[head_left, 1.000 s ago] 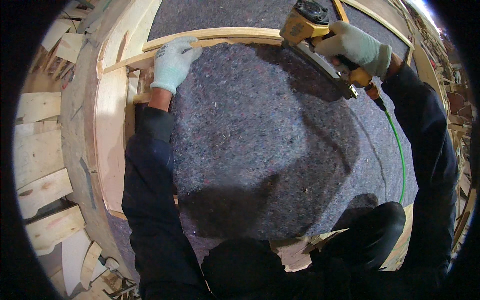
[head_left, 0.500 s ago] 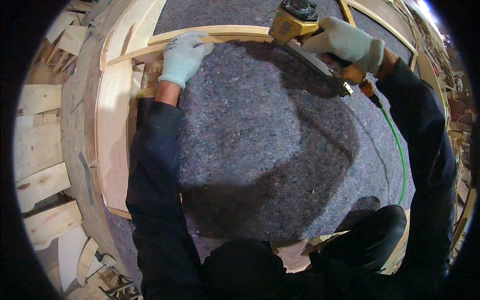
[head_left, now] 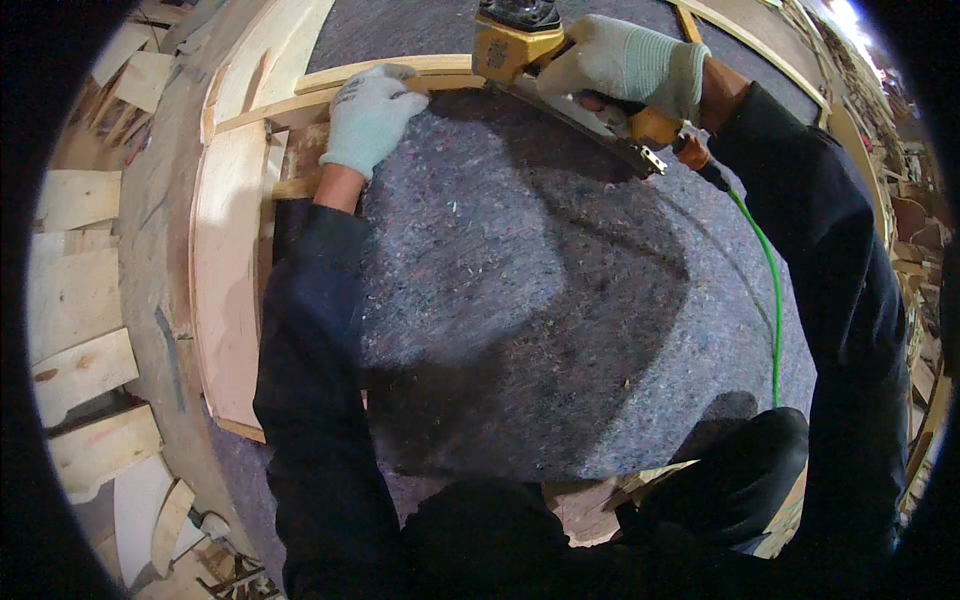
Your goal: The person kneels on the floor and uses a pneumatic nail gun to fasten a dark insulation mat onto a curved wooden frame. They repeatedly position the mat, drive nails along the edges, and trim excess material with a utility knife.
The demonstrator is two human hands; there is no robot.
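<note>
My right hand (head_left: 625, 75), in a white knit glove, grips a yellow pneumatic staple gun (head_left: 515, 45) with a black top and a long magazine. The gun's nose end is over the far wooden rail (head_left: 430, 66) of a frame. Covering the near part of that frame is a speckled grey felt sheet (head_left: 450, 240). My left hand (head_left: 368, 118), gloved the same way, is closed over the felt's far left edge at the rail, left of the gun. Its fingertips lie on the wood, and what is under the palm is hidden.
A green air hose (head_left: 775, 290) runs from the gun down the right side. A broad pale board (head_left: 225, 280) forms the frame's left side. Wood offcuts (head_left: 85, 300) lie on the floor at left, and more scrap wood at far right. My knee (head_left: 745, 470) shows at lower right.
My right hand and the staple gun have moved left along the rail, closer to my left hand. The hose has shifted left with them. My left hand stays nearly in place.
</note>
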